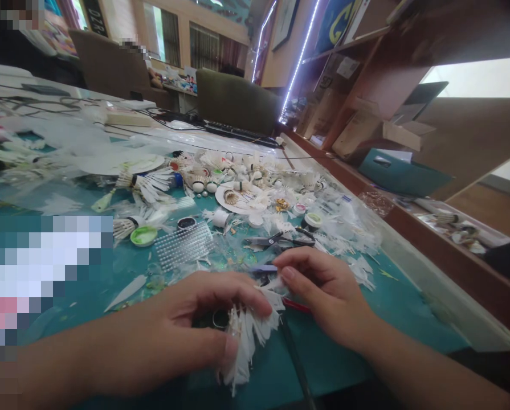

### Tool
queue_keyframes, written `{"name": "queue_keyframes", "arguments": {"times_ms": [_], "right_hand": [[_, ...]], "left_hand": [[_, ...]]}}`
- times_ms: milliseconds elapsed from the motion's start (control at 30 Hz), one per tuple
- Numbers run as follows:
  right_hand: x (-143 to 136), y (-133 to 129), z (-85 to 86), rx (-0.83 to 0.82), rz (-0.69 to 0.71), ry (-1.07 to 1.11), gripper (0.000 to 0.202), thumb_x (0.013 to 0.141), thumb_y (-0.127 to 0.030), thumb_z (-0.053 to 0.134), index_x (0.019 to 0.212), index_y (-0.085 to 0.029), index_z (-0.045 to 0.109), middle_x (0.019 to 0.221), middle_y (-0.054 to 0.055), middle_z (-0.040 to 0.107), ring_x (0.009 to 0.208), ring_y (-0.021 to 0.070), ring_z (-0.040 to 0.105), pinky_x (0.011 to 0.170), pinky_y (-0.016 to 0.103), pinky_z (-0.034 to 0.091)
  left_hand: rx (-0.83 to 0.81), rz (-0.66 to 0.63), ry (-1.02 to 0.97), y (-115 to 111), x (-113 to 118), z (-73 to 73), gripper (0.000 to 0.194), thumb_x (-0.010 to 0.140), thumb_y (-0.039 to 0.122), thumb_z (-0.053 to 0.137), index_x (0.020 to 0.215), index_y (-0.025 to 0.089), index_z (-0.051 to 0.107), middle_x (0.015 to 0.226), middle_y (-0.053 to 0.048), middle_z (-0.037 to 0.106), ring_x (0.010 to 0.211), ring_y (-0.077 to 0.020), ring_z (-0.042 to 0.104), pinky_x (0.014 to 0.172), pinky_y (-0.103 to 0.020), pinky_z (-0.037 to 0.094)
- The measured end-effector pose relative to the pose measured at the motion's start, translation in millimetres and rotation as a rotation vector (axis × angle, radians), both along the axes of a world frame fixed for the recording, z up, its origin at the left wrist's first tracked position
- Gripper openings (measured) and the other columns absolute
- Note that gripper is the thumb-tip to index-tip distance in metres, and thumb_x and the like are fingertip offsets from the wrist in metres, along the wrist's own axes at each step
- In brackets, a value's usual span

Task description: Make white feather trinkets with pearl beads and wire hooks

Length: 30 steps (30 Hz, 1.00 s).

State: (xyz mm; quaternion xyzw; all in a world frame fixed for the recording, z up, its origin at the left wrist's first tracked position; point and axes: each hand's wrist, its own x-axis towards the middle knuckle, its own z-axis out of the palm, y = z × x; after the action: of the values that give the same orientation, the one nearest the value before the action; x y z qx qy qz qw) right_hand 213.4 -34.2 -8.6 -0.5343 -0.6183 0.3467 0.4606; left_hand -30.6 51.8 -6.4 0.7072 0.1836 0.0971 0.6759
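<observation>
Low in the middle, my left hand [212, 319] is closed around a bundle of white feathers [250, 336] that looks like part of a feather shuttlecock. Its thumb presses the near side and the fingers curl over the top. On the right, my right hand [318, 290] pinches at the upper end of the feathers; whatever lies between its fingertips is too small to make out. A purple strip [264, 267] and a red handle-like piece [296, 306] show close to these fingers. Scissors with dark handles [280, 239] lie just beyond.
Beyond my hands are a sheet of silvery beads [184, 245], an open pot of green paint [143, 235], a dark pot [186, 223] and a white paper plate [224, 196]. Several shuttlecocks [152, 185] and loose feathers litter the green mat. A laptop [237, 108] stands behind.
</observation>
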Motion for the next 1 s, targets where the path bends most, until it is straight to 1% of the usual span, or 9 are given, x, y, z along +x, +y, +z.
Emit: {"name": "queue_keyframes", "arguments": {"times_ms": [167,267,367,500,600,733,833,933,1000], "right_hand": [[-1.8,-1.1,3.4,0.019,0.125,-0.101,0.026,0.090,-0.026,0.077,0.115,-0.022,0.073,0.089,0.003,0.075,0.075,0.0160,0.067,0.067,0.027,0.056],[-2.7,-1.8,1.7,0.010,0.080,-0.097,0.019,0.093,-0.026,0.073,0.112,-0.023,0.075,0.085,0.002,0.075,0.075,0.0152,0.068,0.066,0.025,0.055],[-3.6,-1.8,0.4,-0.005,0.069,-0.076,0.019,0.093,-0.027,0.073,0.112,-0.023,0.075,0.086,0.002,0.074,0.076,0.0149,0.069,0.067,0.025,0.055],[-4.5,-1.9,-0.1,-0.012,0.083,-0.055,0.019,0.095,-0.026,0.071,0.113,-0.022,0.074,0.086,0.002,0.074,0.077,0.0148,0.068,0.067,0.025,0.055],[-4.7,-2.3,-0.5,0.008,0.070,-0.052,0.017,0.095,-0.026,0.072,0.111,-0.022,0.075,0.088,0.002,0.075,0.078,0.0154,0.069,0.069,0.026,0.056],[-4.6,-2.7,-0.9,0.022,0.055,-0.042,0.015,0.096,-0.027,0.072,0.110,-0.024,0.075,0.089,0.002,0.075,0.079,0.0159,0.069,0.071,0.027,0.056],[-3.9,-2.3,-1.2,0.033,0.042,-0.012,0.013,0.096,-0.028,0.073,0.108,-0.025,0.075,0.088,0.001,0.074,0.077,0.0152,0.067,0.070,0.027,0.054],[-3.4,-2.2,-0.5,-0.016,0.053,0.059,0.013,0.098,-0.030,0.071,0.109,-0.025,0.074,0.084,0.000,0.070,0.074,0.0139,0.063,0.067,0.026,0.051],[-4.1,-2.9,0.7,-0.094,0.114,0.122,0.021,0.097,-0.029,0.071,0.118,-0.025,0.070,0.085,-0.001,0.068,0.073,0.0128,0.061,0.066,0.025,0.049]], "left_hand": [[0.081,0.018,-0.034,0.2,0.1,-0.1,0.037,0.085,0.033,0.076,0.122,0.031,0.076,0.133,-0.003,0.070,0.133,-0.0327,0.057,0.115,-0.041,0.045],[0.114,0.036,0.017,0.2,-1.5,-2.6,0.036,0.084,0.035,0.078,0.120,0.034,0.077,0.133,-0.002,0.070,0.134,-0.0332,0.055,0.116,-0.040,0.043],[0.122,0.033,0.047,-0.7,-1.9,-2.5,0.035,0.083,0.035,0.078,0.118,0.039,0.078,0.131,0.001,0.070,0.135,-0.0320,0.054,0.118,-0.038,0.039],[0.076,0.034,0.071,-2.2,-1.8,3.3,0.029,0.079,0.027,0.077,0.107,0.036,0.082,0.117,0.002,0.074,0.123,-0.0294,0.060,0.107,-0.032,0.047],[0.079,-0.020,0.069,-1.0,-2.1,4.9,0.032,0.077,0.025,0.079,0.107,0.035,0.081,0.116,0.001,0.074,0.120,-0.0294,0.062,0.103,-0.031,0.050],[0.122,-0.044,0.031,1.9,-1.0,3.3,0.025,0.082,0.034,0.080,0.107,0.034,0.081,0.116,0.001,0.074,0.121,-0.0292,0.061,0.103,-0.031,0.050],[0.113,-0.055,0.001,2.2,0.9,3.8,0.021,0.086,0.038,0.077,0.106,0.031,0.080,0.112,-0.001,0.073,0.114,-0.0267,0.064,0.095,-0.027,0.053],[0.096,-0.052,-0.021,1.6,1.8,4.7,0.021,0.088,0.037,0.075,0.105,0.028,0.079,0.108,-0.002,0.072,0.102,-0.0242,0.067,0.086,-0.025,0.055],[0.089,-0.033,-0.004,1.0,1.5,4.4,0.021,0.087,0.037,0.075,0.104,0.027,0.080,0.107,-0.002,0.073,0.103,-0.0253,0.067,0.085,-0.026,0.056]]}}
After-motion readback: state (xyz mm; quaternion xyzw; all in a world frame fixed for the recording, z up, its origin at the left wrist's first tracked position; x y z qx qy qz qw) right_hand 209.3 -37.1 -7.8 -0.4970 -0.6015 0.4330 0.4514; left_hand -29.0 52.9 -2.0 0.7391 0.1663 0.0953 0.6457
